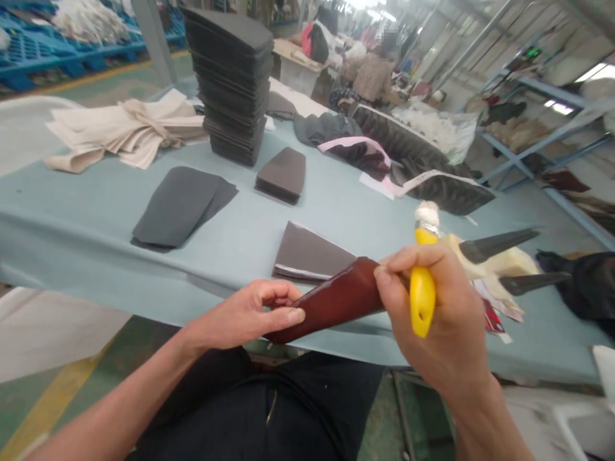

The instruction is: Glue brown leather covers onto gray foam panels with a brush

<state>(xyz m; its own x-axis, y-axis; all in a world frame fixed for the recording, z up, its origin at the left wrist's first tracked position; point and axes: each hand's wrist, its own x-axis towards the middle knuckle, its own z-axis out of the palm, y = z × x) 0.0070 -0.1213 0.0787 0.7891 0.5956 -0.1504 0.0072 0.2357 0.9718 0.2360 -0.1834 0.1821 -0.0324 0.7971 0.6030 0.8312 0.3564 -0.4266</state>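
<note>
My left hand point(250, 314) pinches the near end of a dark red-brown leather piece point(336, 298), curled into a tapered shape above the table's front edge. My right hand point(442, 314) is closed round a yellow-handled brush point(423, 282) with a whitish tip and also grips the far end of the leather piece. Just behind the leather lies a small stack of grey wedge-shaped pieces point(307, 256) on the pale blue table point(96, 211).
A tall stack of dark pieces point(233, 83), a short stack point(282, 174) and flat grey sheets point(180, 205) stand further back. Beige cloth point(125, 128) lies far left. Dark pointed pieces point(500, 244) and black fabric point(413, 160) lie right. Another person point(375, 70) sits beyond.
</note>
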